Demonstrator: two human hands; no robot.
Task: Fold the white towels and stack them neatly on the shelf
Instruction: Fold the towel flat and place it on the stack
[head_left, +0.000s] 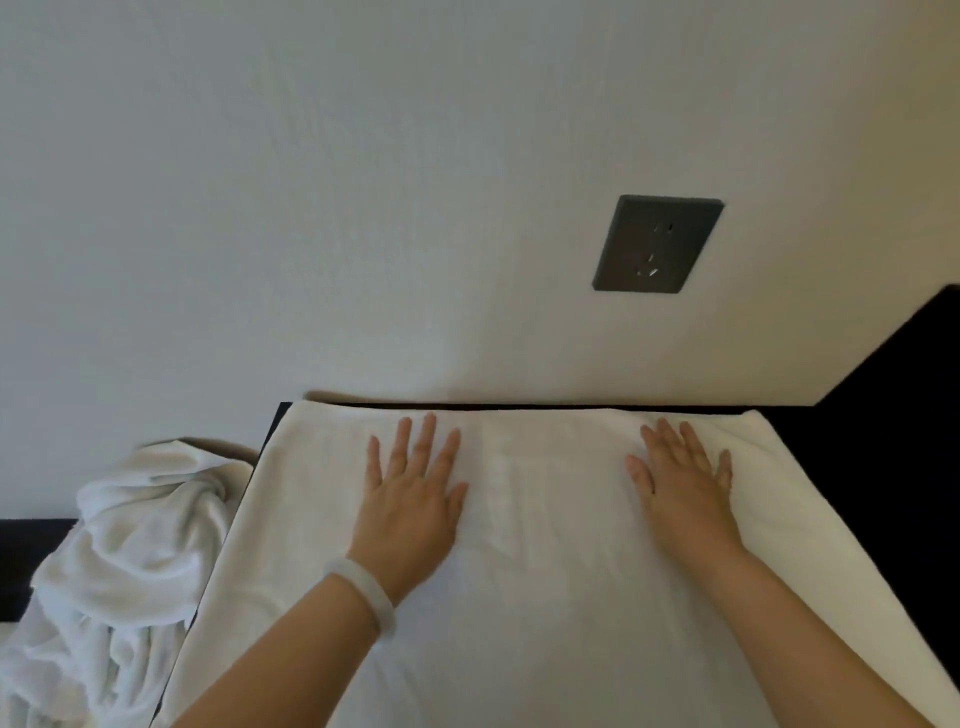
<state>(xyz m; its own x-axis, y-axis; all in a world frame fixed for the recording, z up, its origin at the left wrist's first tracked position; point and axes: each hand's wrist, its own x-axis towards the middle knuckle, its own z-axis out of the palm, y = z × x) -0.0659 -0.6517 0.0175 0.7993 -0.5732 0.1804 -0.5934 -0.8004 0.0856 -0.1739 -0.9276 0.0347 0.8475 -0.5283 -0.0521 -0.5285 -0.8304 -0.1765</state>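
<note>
We press the spread towel (519, 545) flat on the dark surface (883, 415) near the wall, left hand (410, 499) and right hand (685, 488) with fingers straight. Smoothing seems underway; next we likely need a fold. Crumpled towels (119, 561) wait left.

A flat towel (545, 571) lies on the table (857, 441) — its far edge near the wall (363, 208). The left hand (410, 499) and right hand (685, 483) rest on it, well apart. A crumpled towel pile (119, 561) sits left — a socket (657, 243) is on the wall behind
</note>
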